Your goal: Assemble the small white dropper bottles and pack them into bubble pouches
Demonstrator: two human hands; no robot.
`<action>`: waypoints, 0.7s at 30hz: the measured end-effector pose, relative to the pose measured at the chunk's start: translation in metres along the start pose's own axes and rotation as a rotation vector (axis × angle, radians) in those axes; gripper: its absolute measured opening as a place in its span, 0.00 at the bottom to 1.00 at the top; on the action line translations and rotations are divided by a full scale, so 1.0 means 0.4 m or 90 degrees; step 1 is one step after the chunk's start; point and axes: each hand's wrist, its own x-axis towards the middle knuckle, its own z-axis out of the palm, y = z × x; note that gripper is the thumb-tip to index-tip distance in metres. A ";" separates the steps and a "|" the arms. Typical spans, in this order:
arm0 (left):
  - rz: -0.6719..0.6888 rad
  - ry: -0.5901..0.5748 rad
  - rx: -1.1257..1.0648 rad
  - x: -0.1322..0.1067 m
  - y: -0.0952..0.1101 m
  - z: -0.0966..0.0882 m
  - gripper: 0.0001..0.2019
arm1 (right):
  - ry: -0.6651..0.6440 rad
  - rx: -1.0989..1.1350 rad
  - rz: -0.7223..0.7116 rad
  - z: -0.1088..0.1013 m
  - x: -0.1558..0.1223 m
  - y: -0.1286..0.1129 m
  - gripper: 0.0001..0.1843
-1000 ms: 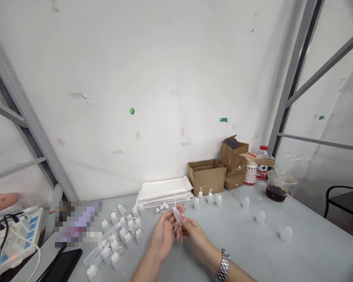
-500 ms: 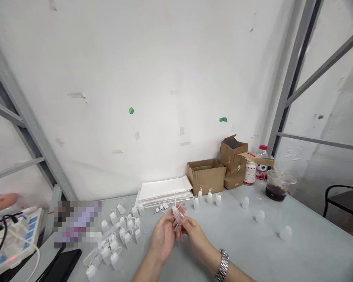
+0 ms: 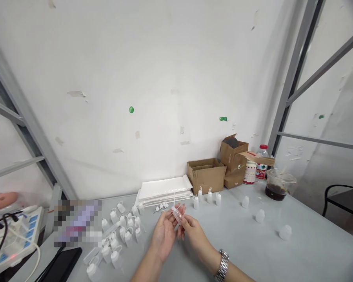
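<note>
Over the middle of the table a small translucent dropper bottle (image 3: 178,216) is held tilted, its white strap standing up from the cap. My right hand (image 3: 194,231), with a metal watch on the wrist, pinches its lower body between thumb and fingers. Palm up, my left hand (image 3: 165,231) supports the cap end, with its thumb near the cap and its fingers partly hidden behind the bottle. Left of my hands stand several similar white-capped bottles (image 3: 115,258). Just beyond my fingers lie several small white caps (image 3: 164,205).
White flat packets (image 3: 164,188) are stacked by the wall, beside an open cardboard box (image 3: 208,178). More capped bottles (image 3: 210,197) stand before it. Several capless bottles (image 3: 260,216) sit at right, near a tub of dark liquid (image 3: 275,192). A black phone (image 3: 61,266) lies at left.
Almost nothing differs. The held bottle and its strap have shifted very slightly, and both hands keep their places on it.
</note>
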 end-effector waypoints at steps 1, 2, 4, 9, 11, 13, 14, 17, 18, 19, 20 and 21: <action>-0.001 -0.002 -0.001 0.000 -0.001 0.001 0.17 | 0.000 0.013 0.001 0.001 -0.002 -0.001 0.28; 0.001 -0.003 0.003 0.000 -0.002 0.001 0.17 | -0.004 0.031 0.004 0.002 -0.004 -0.004 0.27; 0.008 -0.002 0.024 0.001 -0.006 0.001 0.17 | -0.018 0.078 0.009 0.005 -0.009 -0.009 0.26; 0.025 -0.003 0.064 0.007 -0.017 -0.009 0.17 | -0.047 0.208 0.037 0.011 -0.019 -0.022 0.21; 0.032 -0.001 0.064 0.009 -0.020 -0.013 0.18 | -0.054 0.241 0.054 0.012 -0.021 -0.024 0.19; 0.038 0.002 0.060 0.008 -0.021 -0.013 0.19 | -0.061 0.264 0.062 0.011 -0.021 -0.025 0.17; 0.039 0.004 0.058 0.008 -0.021 -0.013 0.19 | -0.065 0.273 0.064 0.010 -0.021 -0.025 0.16; 0.041 -0.001 0.063 0.006 -0.021 -0.011 0.20 | -0.075 0.273 0.065 0.007 -0.019 -0.026 0.17; 0.038 -0.005 0.072 0.006 -0.020 -0.011 0.20 | -0.075 0.257 0.059 0.006 -0.018 -0.028 0.18; 0.039 -0.010 0.084 0.006 -0.019 -0.011 0.19 | -0.069 0.231 0.047 0.004 -0.017 -0.030 0.19; 0.048 -0.015 0.102 0.006 -0.017 -0.011 0.19 | -0.058 0.197 0.031 0.003 -0.016 -0.033 0.19; 0.067 -0.020 0.123 0.006 -0.015 -0.011 0.19 | -0.043 0.161 0.009 0.001 -0.016 -0.036 0.20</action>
